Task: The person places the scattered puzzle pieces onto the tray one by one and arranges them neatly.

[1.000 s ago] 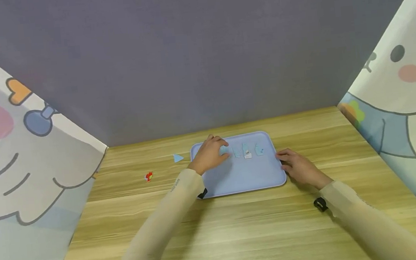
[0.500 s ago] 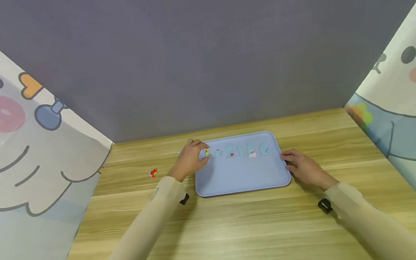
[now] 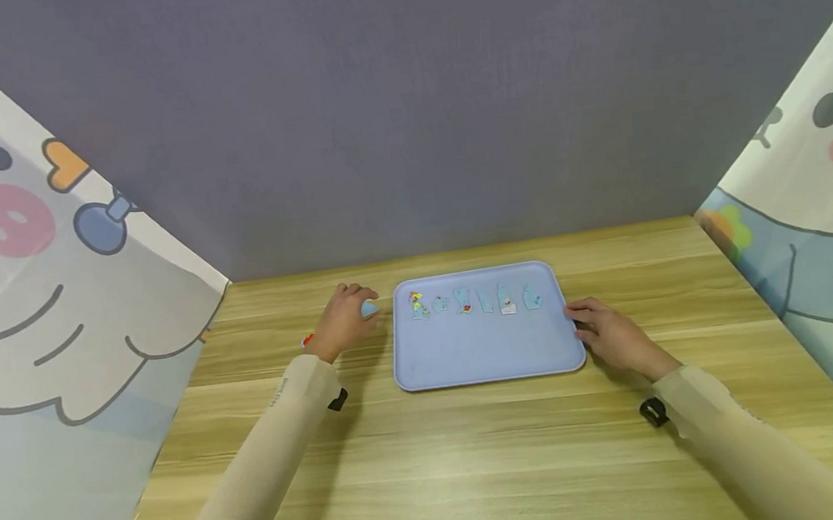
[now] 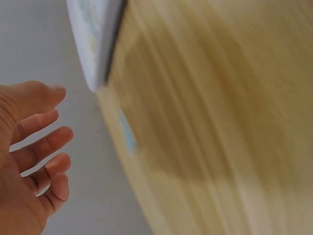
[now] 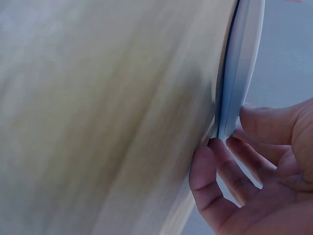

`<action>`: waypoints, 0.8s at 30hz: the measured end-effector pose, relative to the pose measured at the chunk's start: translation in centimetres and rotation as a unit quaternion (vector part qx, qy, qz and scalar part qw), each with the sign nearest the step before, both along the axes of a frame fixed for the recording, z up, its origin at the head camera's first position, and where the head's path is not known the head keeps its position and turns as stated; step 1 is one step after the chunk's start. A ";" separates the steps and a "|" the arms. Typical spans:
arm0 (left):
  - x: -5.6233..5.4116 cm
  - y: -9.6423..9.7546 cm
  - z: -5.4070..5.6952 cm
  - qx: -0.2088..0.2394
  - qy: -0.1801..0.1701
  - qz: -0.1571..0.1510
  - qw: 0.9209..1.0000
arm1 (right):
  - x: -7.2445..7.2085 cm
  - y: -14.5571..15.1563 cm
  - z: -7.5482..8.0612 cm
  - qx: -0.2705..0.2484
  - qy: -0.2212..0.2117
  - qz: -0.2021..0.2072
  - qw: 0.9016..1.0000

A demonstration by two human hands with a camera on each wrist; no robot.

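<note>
My left hand (image 3: 341, 324) is held over the table left of the tray, fingers loosely bent and nothing between them. Just past its fingertips lies a small flat light-blue piece (image 3: 368, 308); in the left wrist view this piece (image 4: 127, 131) is blurred on the wood. A red piece (image 3: 308, 338) is partly hidden by the same hand. The pale blue tray (image 3: 485, 350) bears a row of several flat light-blue cut pieces (image 3: 462, 299), some with coloured prints. At its right side, my right hand (image 3: 608, 338) pinches the rim (image 5: 239, 78), thumb on one side and fingertips on the other.
The wood-grain table (image 3: 482, 471) stretches in front of the tray and to both sides. A grey panel (image 3: 432, 108) stands behind it, and cartoon-printed cloths (image 3: 24, 331) hang at left and right.
My left hand has moved left from over the tray to the table beside it, uncovering the left pieces of the row, including one with yellow and red print. My right hand stays at the rim.
</note>
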State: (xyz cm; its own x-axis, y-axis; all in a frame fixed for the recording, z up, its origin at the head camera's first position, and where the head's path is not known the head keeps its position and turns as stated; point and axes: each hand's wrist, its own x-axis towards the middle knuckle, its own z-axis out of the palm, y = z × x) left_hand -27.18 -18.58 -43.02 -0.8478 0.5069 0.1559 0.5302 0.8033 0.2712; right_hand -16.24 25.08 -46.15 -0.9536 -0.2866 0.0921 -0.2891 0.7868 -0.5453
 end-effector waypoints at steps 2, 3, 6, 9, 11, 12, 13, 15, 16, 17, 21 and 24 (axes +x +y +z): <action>-0.3 -0.4 -0.5 -0.016 -0.001 0.005 1.000 | 0.0 0.1 -0.1 0.000 0.001 -0.001 1.000; -0.4 -0.6 -0.7 -0.018 -0.007 0.010 1.000 | 0.0 0.1 -0.1 0.000 0.002 -0.001 1.000; -0.8 -1.2 -1.3 -0.019 -0.025 0.026 0.999 | -0.1 0.1 -0.2 0.000 0.002 -0.001 1.000; -1.2 -1.6 -1.7 -0.010 -0.043 0.041 0.998 | -0.1 0.1 -0.2 -0.001 0.000 -0.001 1.000; -1.4 -1.8 -2.0 -0.010 -0.048 0.046 0.998 | -0.2 0.1 -0.2 0.000 -0.002 -0.001 1.000; -1.5 -1.9 -2.2 -0.011 -0.050 0.047 0.998 | -0.2 0.1 -0.2 0.001 -0.003 -0.002 1.000; -1.6 -1.9 -2.3 -0.011 -0.053 0.049 0.997 | -0.2 0.1 -0.2 0.001 -0.004 -0.004 1.000; -2.0 -1.9 -2.6 -0.011 -0.056 0.054 0.997 | -0.1 0.0 -0.2 0.002 -0.006 -0.006 1.000; -2.1 -1.9 -2.7 -0.013 -0.056 0.057 0.997 | -0.2 0.0 -0.2 0.003 -0.006 -0.006 1.000; -2.3 -1.9 -2.9 -0.013 -0.055 0.061 0.997 | -0.2 -0.1 -0.2 0.002 -0.007 -0.007 1.000; -2.8 -1.9 -3.1 -0.010 -0.061 0.076 0.995 | -0.2 -0.2 -0.1 0.004 -0.011 -0.008 1.000; -3.1 -1.9 -3.1 -0.007 -0.066 0.082 0.994 | -0.2 -0.2 -0.2 0.007 -0.010 -0.011 1.000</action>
